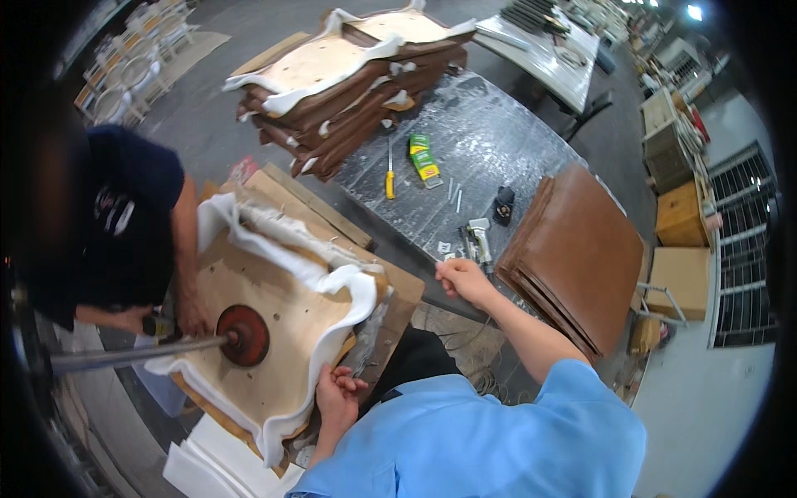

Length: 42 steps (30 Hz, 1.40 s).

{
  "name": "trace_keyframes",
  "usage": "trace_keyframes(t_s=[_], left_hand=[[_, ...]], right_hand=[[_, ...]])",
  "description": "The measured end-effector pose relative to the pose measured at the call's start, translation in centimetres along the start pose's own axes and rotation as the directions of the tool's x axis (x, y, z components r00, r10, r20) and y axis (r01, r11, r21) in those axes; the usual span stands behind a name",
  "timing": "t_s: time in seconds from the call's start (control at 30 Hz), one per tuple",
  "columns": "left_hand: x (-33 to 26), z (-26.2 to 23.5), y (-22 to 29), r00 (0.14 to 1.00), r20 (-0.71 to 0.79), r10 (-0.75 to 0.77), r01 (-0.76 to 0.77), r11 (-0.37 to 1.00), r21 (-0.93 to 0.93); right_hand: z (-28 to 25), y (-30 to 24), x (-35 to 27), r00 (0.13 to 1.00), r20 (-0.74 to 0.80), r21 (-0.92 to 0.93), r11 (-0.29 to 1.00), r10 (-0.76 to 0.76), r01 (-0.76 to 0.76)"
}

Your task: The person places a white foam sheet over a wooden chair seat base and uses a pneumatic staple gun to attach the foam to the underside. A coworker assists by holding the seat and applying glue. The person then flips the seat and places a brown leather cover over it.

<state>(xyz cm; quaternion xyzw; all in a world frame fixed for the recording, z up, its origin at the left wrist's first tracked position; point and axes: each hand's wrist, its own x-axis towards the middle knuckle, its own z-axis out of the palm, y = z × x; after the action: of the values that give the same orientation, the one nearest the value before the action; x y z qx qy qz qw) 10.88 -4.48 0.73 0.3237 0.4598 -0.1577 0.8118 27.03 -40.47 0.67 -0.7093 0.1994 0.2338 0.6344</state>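
Observation:
A wooden seat panel (pixel 282 295) edged with white padding (pixel 353 303) lies in front of me to the left. A red round pressing disc (pixel 242 335) on a metal rod bears on its middle. My left hand (pixel 339 398) is at the panel's near right edge, against the padding, fingers loosely curled and slightly apart with nothing visible in them. Over the table's near edge, my right hand (pixel 465 280) is closed in a pinch; something thin and pale shows at its fingertips, too small to name. Just beyond it lies a staple gun (pixel 480 239).
A co-worker (pixel 124 224) stands at the left, hands at the panel. Brown covered seats (pixel 332 124) are stacked at the back, brown sheets (pixel 581 249) at the right. The dark table (pixel 490 116) bears a yellow-handled screwdriver (pixel 390 183), green-yellow boxes (pixel 424 159) and a black object (pixel 504 205).

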Motion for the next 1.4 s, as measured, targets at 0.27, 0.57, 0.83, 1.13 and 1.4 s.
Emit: trace_keyframes(t_s=[0.27,0.57,0.83,1.13,1.4], left_hand=[[-1.3,0.6,0.0,0.971,-0.234,0.051,-0.026,0.994,0.108],[-0.5,1.2,-1.2,0.862,-0.473,0.182,-0.176,0.983,0.058],[-0.1,2.0,-2.1,0.887,-0.417,0.197,-0.219,0.976,-0.004],[-0.5,1.4,-2.2,0.959,-0.171,0.225,-0.225,0.974,0.022],[-4.5,4.3,0.3,0.607,0.552,0.572,-0.688,0.03,0.725]], right_hand=[[-14.7,14.1,9.9,0.83,-0.546,-0.204,0.944,0.111,-0.261],[-18.6,16.4,23.8,0.768,-0.628,-0.431,0.765,0.127,-0.479],[-19.3,15.7,25.1,0.791,-0.594,-0.372,0.823,0.145,-0.43],[-14.1,9.0,14.7,0.916,-0.4,0.08,0.996,-0.011,0.047],[-7.5,-0.7,-3.3,0.99,-0.122,0.032,0.996,-0.076,0.08]])
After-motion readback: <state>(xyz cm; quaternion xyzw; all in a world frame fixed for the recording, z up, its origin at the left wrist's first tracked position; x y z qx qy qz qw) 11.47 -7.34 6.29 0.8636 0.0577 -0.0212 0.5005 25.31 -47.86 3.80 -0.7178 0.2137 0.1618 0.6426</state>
